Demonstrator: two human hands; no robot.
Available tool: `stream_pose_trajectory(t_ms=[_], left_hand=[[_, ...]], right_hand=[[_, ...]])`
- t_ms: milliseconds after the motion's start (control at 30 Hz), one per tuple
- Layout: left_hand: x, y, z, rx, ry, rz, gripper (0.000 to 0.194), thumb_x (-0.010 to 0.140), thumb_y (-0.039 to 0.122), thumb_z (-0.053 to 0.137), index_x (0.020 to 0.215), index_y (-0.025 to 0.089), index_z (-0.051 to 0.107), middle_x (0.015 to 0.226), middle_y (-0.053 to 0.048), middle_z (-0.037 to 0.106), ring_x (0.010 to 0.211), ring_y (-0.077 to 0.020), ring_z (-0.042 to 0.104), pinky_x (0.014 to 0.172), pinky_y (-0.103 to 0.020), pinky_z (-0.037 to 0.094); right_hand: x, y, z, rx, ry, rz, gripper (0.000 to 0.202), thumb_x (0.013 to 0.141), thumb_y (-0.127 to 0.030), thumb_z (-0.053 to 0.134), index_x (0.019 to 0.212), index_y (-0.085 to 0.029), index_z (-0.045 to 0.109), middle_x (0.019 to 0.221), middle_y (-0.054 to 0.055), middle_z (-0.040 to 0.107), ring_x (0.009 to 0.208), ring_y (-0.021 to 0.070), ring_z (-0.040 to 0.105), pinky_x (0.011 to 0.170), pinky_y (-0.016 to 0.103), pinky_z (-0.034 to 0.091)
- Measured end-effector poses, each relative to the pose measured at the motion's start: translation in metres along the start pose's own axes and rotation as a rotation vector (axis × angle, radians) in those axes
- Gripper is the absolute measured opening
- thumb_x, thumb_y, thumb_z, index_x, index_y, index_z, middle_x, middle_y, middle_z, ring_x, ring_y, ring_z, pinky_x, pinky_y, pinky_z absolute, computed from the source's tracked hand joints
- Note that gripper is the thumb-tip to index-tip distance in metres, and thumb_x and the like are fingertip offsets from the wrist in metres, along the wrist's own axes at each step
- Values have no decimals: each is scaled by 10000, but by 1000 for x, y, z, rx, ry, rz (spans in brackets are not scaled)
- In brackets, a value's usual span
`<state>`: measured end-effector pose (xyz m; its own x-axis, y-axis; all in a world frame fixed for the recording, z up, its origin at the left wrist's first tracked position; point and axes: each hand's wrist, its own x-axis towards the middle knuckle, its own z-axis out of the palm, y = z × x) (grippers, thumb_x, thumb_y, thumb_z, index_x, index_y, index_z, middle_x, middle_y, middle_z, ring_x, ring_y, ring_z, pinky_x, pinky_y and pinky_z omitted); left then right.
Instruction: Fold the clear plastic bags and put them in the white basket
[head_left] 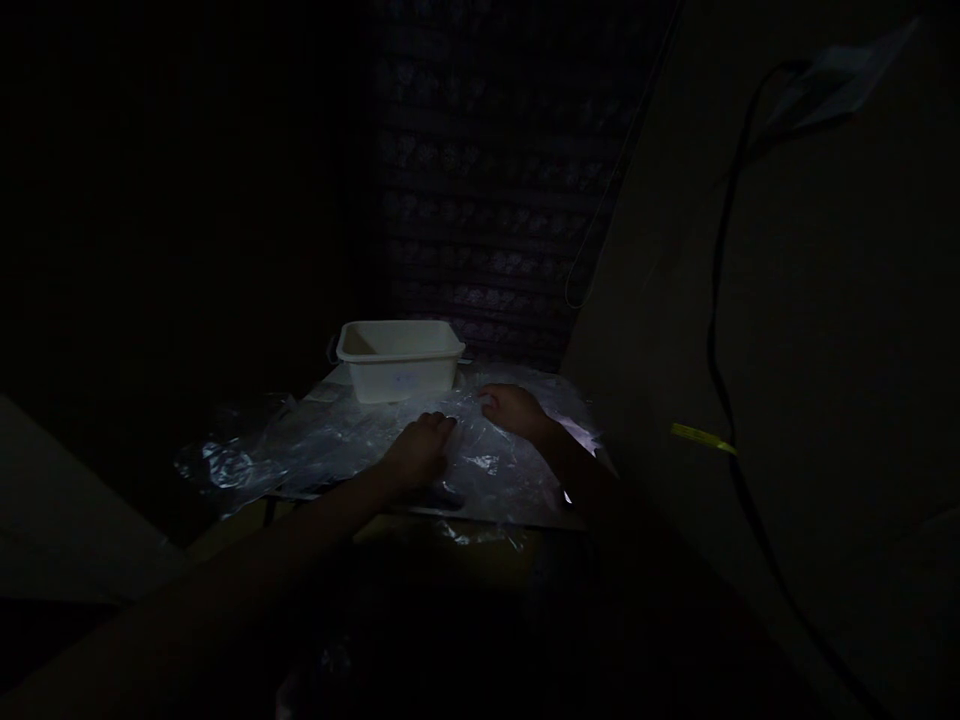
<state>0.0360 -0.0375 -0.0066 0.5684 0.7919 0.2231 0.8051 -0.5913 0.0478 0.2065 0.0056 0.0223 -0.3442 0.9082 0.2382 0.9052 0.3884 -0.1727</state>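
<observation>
Clear plastic film point(330, 440) before white tub point(405, 380), likely light, slippery, best edge-held; left hand point(421, 450), right hand point(517, 410) curled, grip indeterminable.

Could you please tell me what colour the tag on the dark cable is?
The tag is yellow, in the head view.

"What's the surface on my feed?"

"A table point(564, 518), as far as I can make out in this gloom. I see crumpled clear plastic point(487, 465) over most of it, spilling past the left side and the near edge."

"Anything else standing there?"

"At the far left I have a pale tub point(405, 380), upright. I can't tell whether the plastic runs under it."
</observation>
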Motion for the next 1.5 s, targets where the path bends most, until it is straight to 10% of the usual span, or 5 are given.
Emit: stream_pose_trajectory(t_ms=[267,700,867,1167,1500], left_hand=[[21,-21,14,9,-42,-113,242,685,132,314,803,100,522,799,-122,540,762,-188,503,655,-295,378],[29,-65,16,-604,165,-661,269,693,225,302,824,86,491,682,-86,590,592,-135,563,562,-245,430],[21,-55,2,-204,435,-412,382,674,226,354,1031,94,384,1034,-135,461,964,-199,429,796,-324,349],[-22,26,33,-20,-81,45,546,742,330,263,1197,42,170,1269,-183,157,1157,-250,115,897,-381,181],[-39,30,44,48,-227,145,544,761,432,136,1227,152,132,1290,-124,94,1167,-249,15,894,-447,98]], right_hand=[[-27,-3,14,-144,-12,-269,461,635,-246,449,1089,-176,405,976,69,520,900,168,450,773,279,319],[-22,9,27,66,-9,-175,314,647,-90,364,875,-180,560,932,35,554,854,121,493,754,235,367],[-16,11,31,603,6,185,363,638,-72,356,961,-148,504,865,41,579,535,76,522,550,226,441],[-5,2,24,907,-102,379,231,647,-155,437,845,-128,553,648,6,566,383,27,435,323,132,275],[2,0,21,860,11,337,448,579,-35,356,997,-143,473,871,33,557,430,24,446,434,163,371]])
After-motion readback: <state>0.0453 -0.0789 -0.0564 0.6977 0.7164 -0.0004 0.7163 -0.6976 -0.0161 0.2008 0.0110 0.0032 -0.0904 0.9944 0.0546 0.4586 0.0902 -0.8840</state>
